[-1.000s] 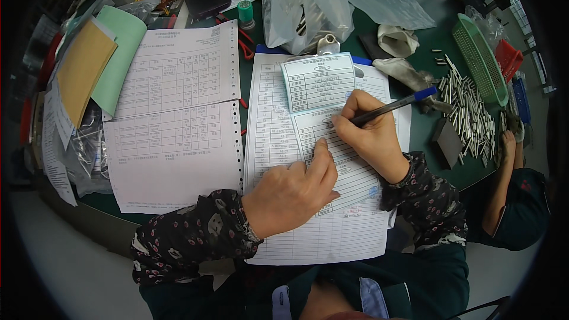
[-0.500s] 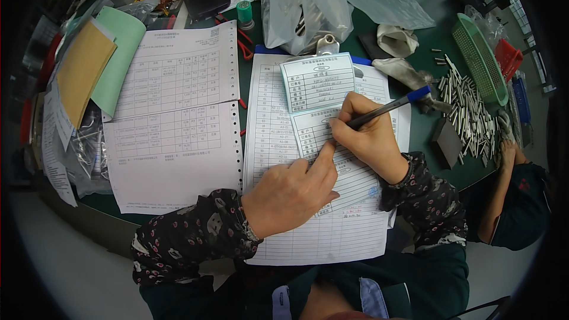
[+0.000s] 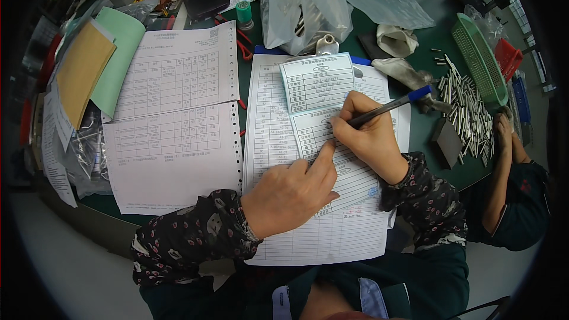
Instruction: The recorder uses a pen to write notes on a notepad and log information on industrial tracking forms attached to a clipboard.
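My right hand (image 3: 374, 142) grips a dark pen with a blue cap (image 3: 391, 106), its writing end down by a small printed form slip (image 3: 307, 133). My left hand (image 3: 290, 192) lies on the papers, its index finger stretched out against that slip. Just above is another slip (image 3: 319, 80), its rows filled in by hand. A third slip (image 3: 358, 188), partly under my hands, bears a blue stamp mark. All three rest on lined table sheets (image 3: 332, 243) held by a clipboard's metal clip (image 3: 326, 45). The pen's tip is hidden behind my fingers.
Perforated printed sheets (image 3: 166, 172) lie to the left, beside a brown envelope (image 3: 86, 74). A plastic bag of parts (image 3: 305, 12) sits beyond the clipboard. At right are many metal pins (image 3: 468, 112), a dark block (image 3: 446, 142), a green basket (image 3: 480, 62) and a co-worker's hands (image 3: 504, 130).
My right hand and the pen have shifted only very slightly; my left hand stays in place. At the right, the co-worker's hands have moved up a little by the pins.
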A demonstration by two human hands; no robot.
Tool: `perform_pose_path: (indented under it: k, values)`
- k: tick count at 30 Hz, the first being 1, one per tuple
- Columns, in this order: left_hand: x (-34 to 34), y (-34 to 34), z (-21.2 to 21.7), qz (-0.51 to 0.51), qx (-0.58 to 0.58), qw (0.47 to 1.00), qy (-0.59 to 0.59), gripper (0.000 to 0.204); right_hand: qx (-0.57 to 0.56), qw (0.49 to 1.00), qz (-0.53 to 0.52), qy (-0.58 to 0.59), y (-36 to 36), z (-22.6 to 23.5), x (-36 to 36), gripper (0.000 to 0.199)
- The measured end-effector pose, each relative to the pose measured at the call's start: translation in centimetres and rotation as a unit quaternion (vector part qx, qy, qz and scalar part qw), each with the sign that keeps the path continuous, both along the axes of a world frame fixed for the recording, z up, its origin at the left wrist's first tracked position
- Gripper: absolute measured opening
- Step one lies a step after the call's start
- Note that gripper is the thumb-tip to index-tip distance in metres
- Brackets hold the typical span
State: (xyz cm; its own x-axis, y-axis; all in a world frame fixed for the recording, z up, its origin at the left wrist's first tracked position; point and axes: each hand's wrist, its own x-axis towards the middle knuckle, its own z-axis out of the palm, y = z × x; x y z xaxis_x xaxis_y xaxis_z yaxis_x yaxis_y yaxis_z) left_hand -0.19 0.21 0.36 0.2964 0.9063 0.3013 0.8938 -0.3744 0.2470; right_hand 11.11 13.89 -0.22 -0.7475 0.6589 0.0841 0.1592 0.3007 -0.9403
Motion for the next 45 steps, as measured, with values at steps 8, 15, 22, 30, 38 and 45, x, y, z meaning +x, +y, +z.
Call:
perform_pose_path:
  k: [8,15,22,30,38,45]
  values:
    - [0.05,0.09,0.04,-0.002,0.001,1.0,0.0,0.037,-0.007,1.0,-0.006,0.006,-0.01,0.28,0.09,0.016]
    - [0.01,0.09,0.09,0.0,-0.001,1.0,0.006,0.038,0.004,1.0,-0.007,0.004,0.14,0.18,0.17,0.018]
    - [0.1,0.02,0.02,0.001,0.001,1.0,0.007,0.038,0.004,1.0,-0.013,0.009,0.07,0.04,0.31,0.019]
    - [0.11,0.14,0.03,0.002,-0.001,1.0,0.013,0.039,-0.004,0.999,-0.03,0.013,0.37,-0.11,0.63,0.02]
    - [0.09,0.12,0.11,0.004,-0.012,1.0,0.002,0.036,0.001,1.0,-0.021,0.016,0.36,-0.02,0.47,0.02]
    - [0.11,0.02,0.03,0.003,0.0,1.0,-0.001,0.037,0.007,0.999,-0.032,0.013,0.15,0.1,0.29,0.018]
